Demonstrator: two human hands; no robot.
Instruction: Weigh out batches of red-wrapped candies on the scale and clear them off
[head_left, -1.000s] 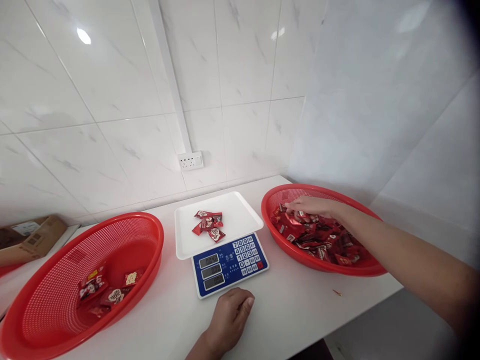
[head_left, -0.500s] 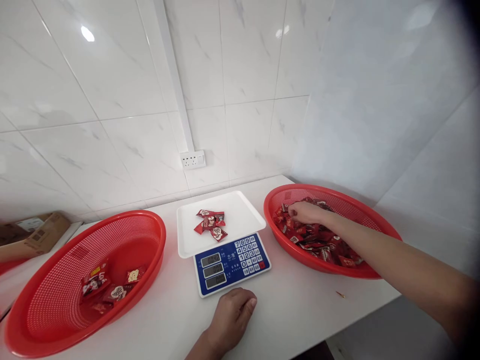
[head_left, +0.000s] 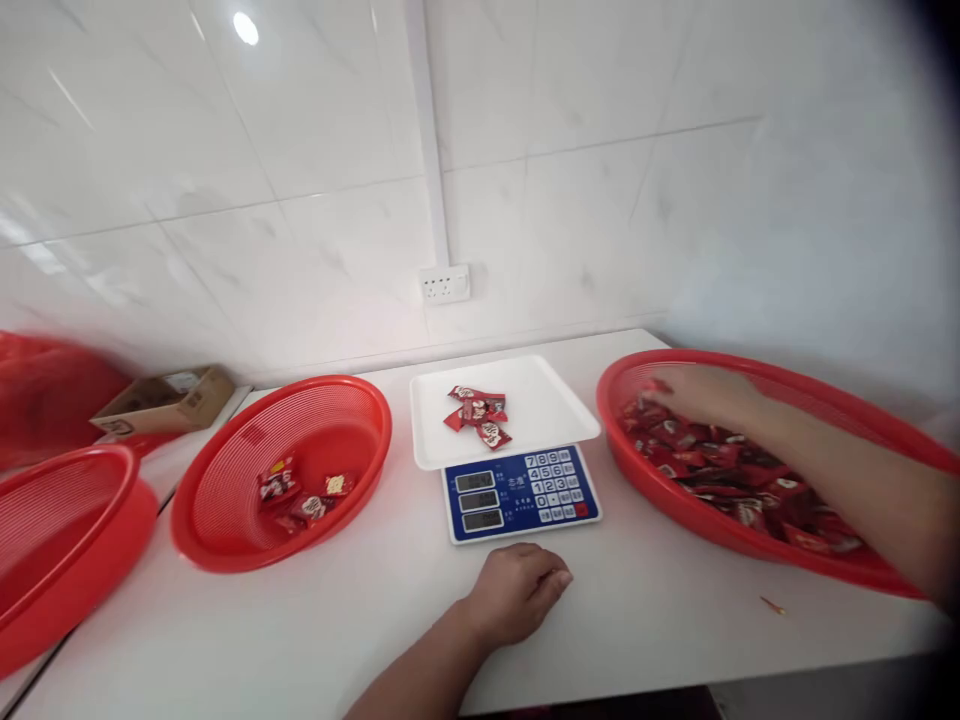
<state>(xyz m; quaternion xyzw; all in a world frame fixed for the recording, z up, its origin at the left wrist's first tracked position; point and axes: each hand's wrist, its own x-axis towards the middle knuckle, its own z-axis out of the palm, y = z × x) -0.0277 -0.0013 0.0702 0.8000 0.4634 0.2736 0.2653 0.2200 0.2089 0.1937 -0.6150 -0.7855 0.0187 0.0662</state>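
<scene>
My right hand [head_left: 697, 392] is over the right-hand red basket [head_left: 630, 455], which holds many red wrapped candies [head_left: 757, 485]. Its fingertips pinch a small red candy packet [head_left: 656, 387], slightly blurred. My left hand [head_left: 519, 597] rests on the table as a loose fist, just in front of the scale's keypad [head_left: 555, 485], with nothing seen in it. Several red candy packets [head_left: 478, 412] lie overlapping on the scale's white tray [head_left: 551, 400]. The small digits on the scale's displays [head_left: 478, 500] are hard to read.
Left of the scale, a red basket [head_left: 225, 500] holds several packets. Farther left are another red basket [head_left: 75, 560], a cardboard box [head_left: 172, 405] and a red bag [head_left: 52, 400]. A small yellow-red scrap [head_left: 772, 606] lies on the table [head_left: 645, 620]. A socket [head_left: 444, 284] is on the wall.
The view has swung left, bringing in the far-left basket and red bag. My right hand has lifted slightly from the candies with a packet in its fingers. My left hand keeps its place before the scale.
</scene>
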